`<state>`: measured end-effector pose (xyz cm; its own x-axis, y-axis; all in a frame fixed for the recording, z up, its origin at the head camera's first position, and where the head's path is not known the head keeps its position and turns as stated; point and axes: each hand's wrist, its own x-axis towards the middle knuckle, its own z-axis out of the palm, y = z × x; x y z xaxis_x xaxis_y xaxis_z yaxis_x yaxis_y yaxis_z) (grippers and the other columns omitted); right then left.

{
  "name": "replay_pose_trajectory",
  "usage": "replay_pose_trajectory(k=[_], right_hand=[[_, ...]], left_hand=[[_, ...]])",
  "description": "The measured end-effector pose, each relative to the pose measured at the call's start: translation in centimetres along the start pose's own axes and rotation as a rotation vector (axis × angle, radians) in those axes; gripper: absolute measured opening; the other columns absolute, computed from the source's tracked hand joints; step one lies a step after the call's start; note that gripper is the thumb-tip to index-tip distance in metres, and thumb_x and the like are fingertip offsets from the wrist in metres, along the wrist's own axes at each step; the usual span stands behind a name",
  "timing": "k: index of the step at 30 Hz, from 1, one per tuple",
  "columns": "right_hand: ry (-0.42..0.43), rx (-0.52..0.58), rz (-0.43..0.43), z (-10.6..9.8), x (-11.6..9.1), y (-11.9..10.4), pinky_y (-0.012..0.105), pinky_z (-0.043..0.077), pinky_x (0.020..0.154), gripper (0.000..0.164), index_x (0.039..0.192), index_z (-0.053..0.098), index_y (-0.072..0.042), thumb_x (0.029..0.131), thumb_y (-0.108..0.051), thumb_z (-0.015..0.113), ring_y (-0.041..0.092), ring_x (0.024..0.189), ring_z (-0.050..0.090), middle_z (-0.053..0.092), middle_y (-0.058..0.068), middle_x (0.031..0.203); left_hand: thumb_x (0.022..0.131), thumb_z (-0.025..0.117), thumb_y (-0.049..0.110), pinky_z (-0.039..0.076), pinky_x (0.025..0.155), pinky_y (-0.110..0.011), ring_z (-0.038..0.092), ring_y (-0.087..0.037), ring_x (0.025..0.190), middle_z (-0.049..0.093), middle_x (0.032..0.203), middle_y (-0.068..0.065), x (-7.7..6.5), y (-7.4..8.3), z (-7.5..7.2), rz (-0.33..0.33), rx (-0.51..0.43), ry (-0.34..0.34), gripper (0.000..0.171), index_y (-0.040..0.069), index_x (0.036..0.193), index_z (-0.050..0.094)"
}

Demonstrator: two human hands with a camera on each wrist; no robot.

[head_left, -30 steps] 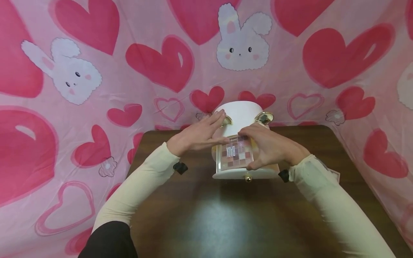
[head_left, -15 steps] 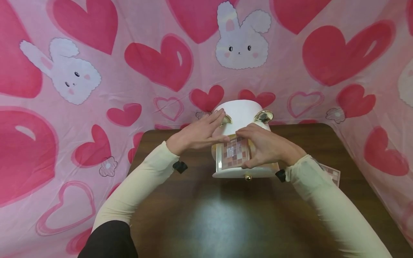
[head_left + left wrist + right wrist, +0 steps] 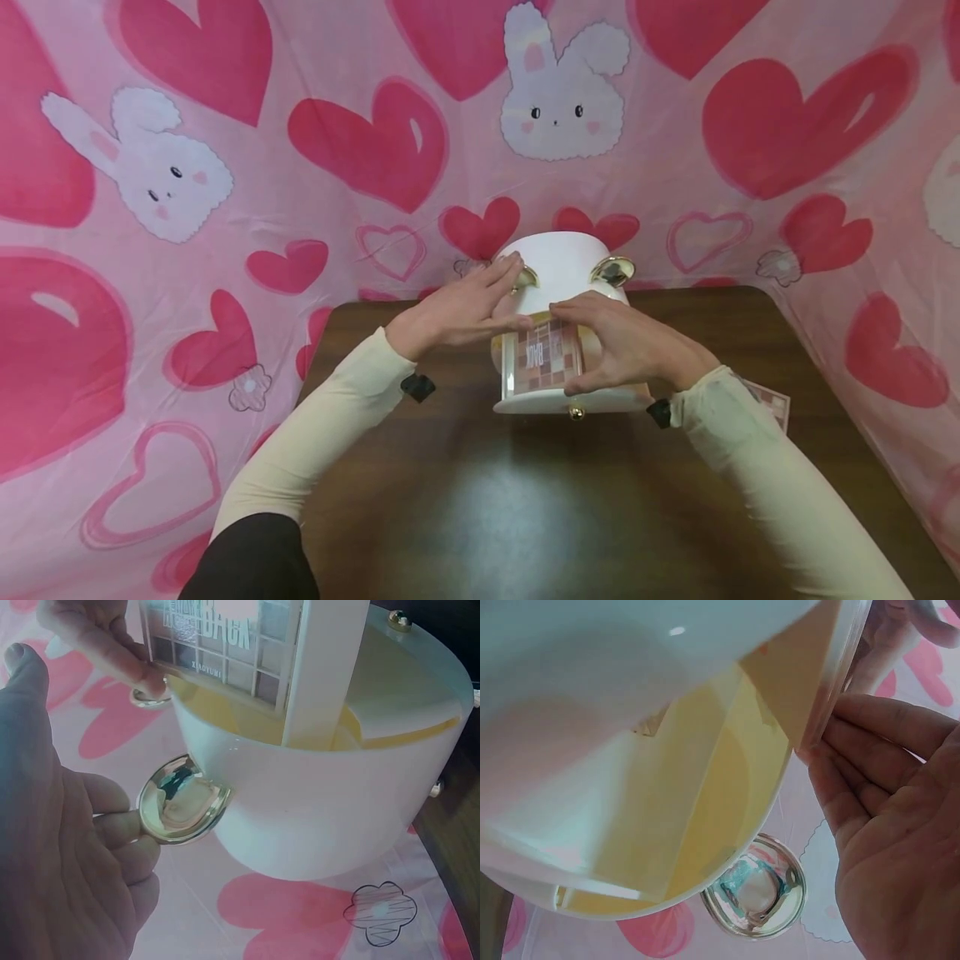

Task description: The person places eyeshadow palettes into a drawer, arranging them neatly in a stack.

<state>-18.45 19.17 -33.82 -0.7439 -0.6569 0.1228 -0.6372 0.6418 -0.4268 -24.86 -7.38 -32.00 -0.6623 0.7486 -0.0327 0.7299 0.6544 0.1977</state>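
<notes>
In the head view a white round box (image 3: 558,250) with gold ear-shaped pieces stands at the back of the table. Its white front drawer (image 3: 528,407), with a gold knob (image 3: 576,413), is pulled out. An eyeshadow palette (image 3: 551,358) marked "BACK" lies over the drawer. My right hand (image 3: 637,342) grips the palette's right side, thumb at the near edge, fingers at the far one. My left hand (image 3: 465,308) has its fingers extended by the left gold ear (image 3: 184,802); the left wrist view has its fingertips right at that ear's rim.
A second palette (image 3: 776,406) lies on the dark wooden table (image 3: 510,517) at the right, partly hidden by my right sleeve. A pink cloth (image 3: 465,125) with hearts and rabbits hangs behind and beside the table.
My right hand has shifted slightly left with the palette, whose right edge moved inward. More of the palette lying on the right shows. My left hand stays in place.
</notes>
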Motion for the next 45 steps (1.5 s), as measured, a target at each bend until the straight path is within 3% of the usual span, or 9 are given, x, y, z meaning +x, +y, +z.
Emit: replay_pose_trajectory(k=[5, 10, 19, 27, 35, 45], right_hand=[[0.019, 0.007, -0.001, 0.1, -0.4, 0.4, 0.060, 0.037, 0.108, 0.107, 0.148, 0.048, -0.004, 0.065, -0.058, 0.088, 0.032, 0.135, 0.044, 0.050, 0.012, 0.148], [0.099, 0.004, -0.031, 0.1, -1.1, 1.3, 0.059, 0.038, 0.107, 0.101, 0.143, 0.053, -0.002, 0.067, -0.057, 0.088, 0.032, 0.130, 0.048, 0.055, 0.012, 0.143], [0.261, 0.018, 0.040, -0.1, -4.5, 2.5, 0.059, 0.045, 0.097, 0.097, 0.140, 0.055, -0.001, 0.063, -0.046, 0.095, 0.031, 0.119, 0.051, 0.058, 0.014, 0.134], [0.394, 0.023, 0.225, 0.4, -8.6, 3.2, 0.068, 0.042, 0.095, 0.097, 0.140, 0.055, -0.007, 0.060, -0.040, 0.098, 0.035, 0.123, 0.049, 0.057, 0.015, 0.136], [0.470, 0.085, 0.515, 1.6, -13.2, 4.2, 0.078, 0.034, 0.092, 0.094, 0.147, 0.048, -0.006, 0.071, -0.040, 0.091, 0.051, 0.123, 0.043, 0.048, 0.027, 0.142], [0.588, 0.127, 0.736, 4.1, -17.0, 6.7, 0.077, 0.029, 0.095, 0.093, 0.146, 0.044, 0.005, 0.078, -0.043, 0.085, 0.055, 0.121, 0.038, 0.045, 0.035, 0.139]], left_hand=[[0.095, 0.048, 0.068, 0.009, 0.122, -0.041, 0.006, -0.020, 0.153, 0.007, 0.168, -0.008, -0.1, 0.1, -0.1, -0.008, -0.001, -0.004, 0.098, 0.005, 0.161, 0.012], [0.094, 0.049, 0.068, 0.009, 0.122, -0.041, 0.006, -0.021, 0.153, 0.008, 0.168, -0.008, -0.1, 0.1, 0.0, -0.011, 0.007, -0.007, 0.098, 0.007, 0.162, 0.013], [0.094, 0.051, 0.067, 0.009, 0.122, -0.039, 0.006, -0.022, 0.153, 0.008, 0.168, -0.008, -0.1, 0.3, 0.0, -0.012, -0.003, -0.011, 0.098, 0.007, 0.162, 0.013], [0.094, 0.051, 0.066, 0.010, 0.122, -0.040, 0.007, -0.022, 0.153, 0.009, 0.168, -0.009, -0.1, 0.2, 0.1, 0.001, -0.007, -0.007, 0.097, 0.006, 0.161, 0.014], [0.094, 0.051, 0.066, 0.012, 0.122, -0.041, 0.007, -0.023, 0.153, 0.009, 0.168, -0.009, -0.1, 0.2, 0.0, -0.004, -0.001, -0.009, 0.098, 0.006, 0.161, 0.014], [0.094, 0.052, 0.066, 0.014, 0.122, -0.044, 0.007, -0.021, 0.153, 0.010, 0.168, -0.010, -0.2, 0.1, 0.2, 0.002, -0.006, 0.006, 0.098, 0.004, 0.161, 0.015]])
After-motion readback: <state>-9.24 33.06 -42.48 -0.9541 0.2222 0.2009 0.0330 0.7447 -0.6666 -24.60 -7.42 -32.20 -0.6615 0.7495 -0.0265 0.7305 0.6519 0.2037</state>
